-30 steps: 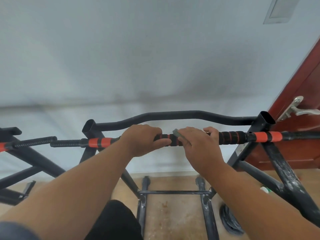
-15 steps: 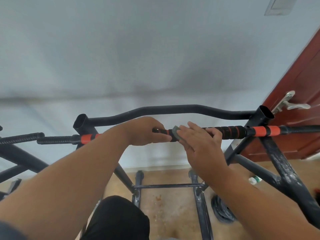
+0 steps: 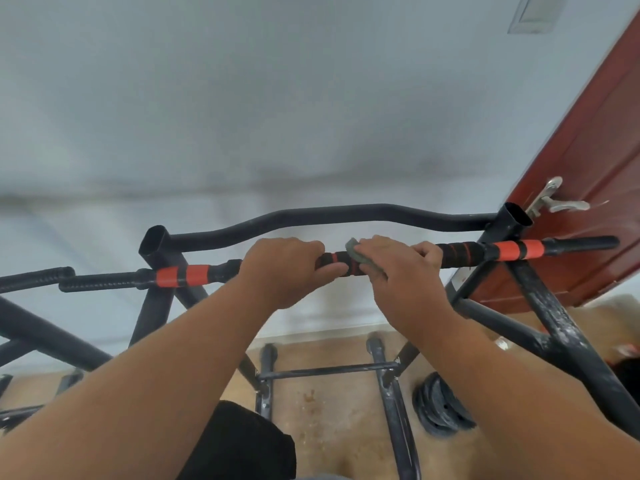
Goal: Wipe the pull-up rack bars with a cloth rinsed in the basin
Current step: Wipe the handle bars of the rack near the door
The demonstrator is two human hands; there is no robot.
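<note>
The pull-up rack's near bar (image 3: 194,275) is black with orange bands and foam grips, running left to right at chest height. My left hand (image 3: 287,268) is wrapped around its middle. Just right of it, my right hand (image 3: 398,268) presses a small grey cloth (image 3: 355,252) against the foam grip; only the cloth's upper edge shows under the fingers. A curved black rear bar (image 3: 346,213) runs behind, parallel to the near one. No basin is in view.
The rack's black uprights (image 3: 561,337) and floor braces (image 3: 329,370) stand below. A red-brown door (image 3: 595,188) with a metal handle (image 3: 557,200) is at the right. Dark weight plates (image 3: 440,407) lie on the wooden floor. A pale wall fills the back.
The view has shifted a little. My right hand with the cloth has closed down over the grip again, staying beside my left hand, which still grips the bar.
</note>
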